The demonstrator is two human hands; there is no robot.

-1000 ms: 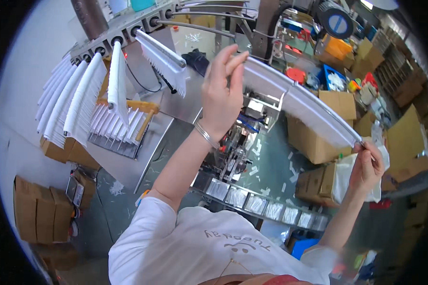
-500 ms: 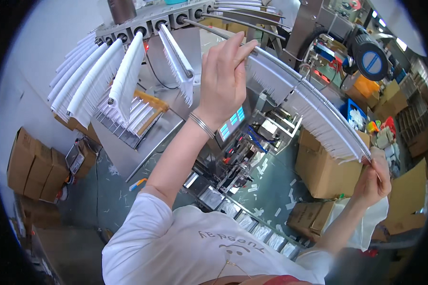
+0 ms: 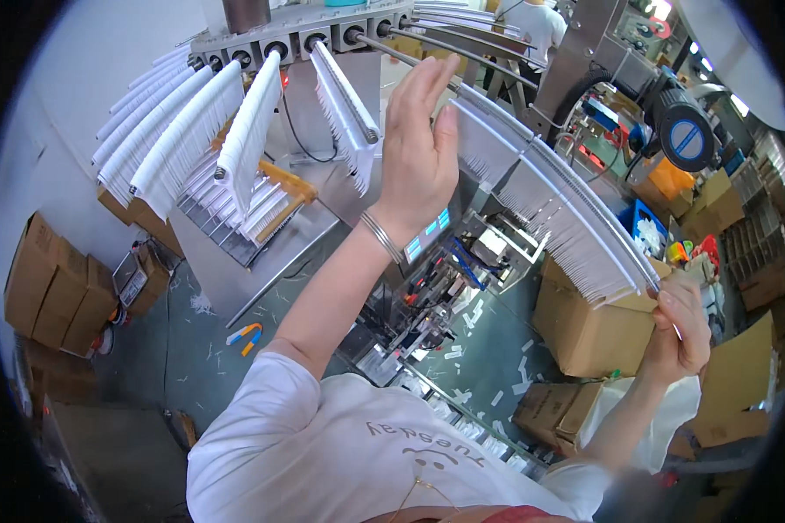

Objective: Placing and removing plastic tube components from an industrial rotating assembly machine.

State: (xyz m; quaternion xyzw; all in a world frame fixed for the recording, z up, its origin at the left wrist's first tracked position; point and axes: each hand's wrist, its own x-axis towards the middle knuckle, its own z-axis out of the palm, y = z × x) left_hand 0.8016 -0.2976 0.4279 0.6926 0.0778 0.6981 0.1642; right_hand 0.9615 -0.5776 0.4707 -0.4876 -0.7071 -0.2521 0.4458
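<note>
- Nearest is the white T-shirt [image 3: 358,436] of the person, and both arms reach forward from it.
- The right hand [image 3: 682,327] is at the person's right. Its thumb and forefinger are pinched on the outer end of a long metal rod [image 3: 577,181].
- The left hand [image 3: 420,152], with thin bracelets [image 3: 381,237] at the wrist, is raised at the inner end of this rod. Its fingers are straight and close to one another, while the thumb stands apart from them. I cannot tell if the palm touches the rod.
- The rod lies slanting between the two hands, lower at the right in the view. White strips [image 3: 563,222] hang from it in a dense row.
- Below the rod there are a machine mechanism [image 3: 427,305], a small lit screen [image 3: 429,234] and an open-looking carton [image 3: 576,327].
- On the floor [image 3: 209,366], at the left, lies a blue and orange tool [image 3: 246,335].
- Farther to the left, a rack [image 3: 288,180] with wooden-coloured bars stands on a metal table [image 3: 222,292].
- Above this rack, more rods covered with white strips spread like a fan from a grey metal hub [image 3: 279,42].
- Far at the top, another person [image 3: 541,24] in white is partly visible.
</note>
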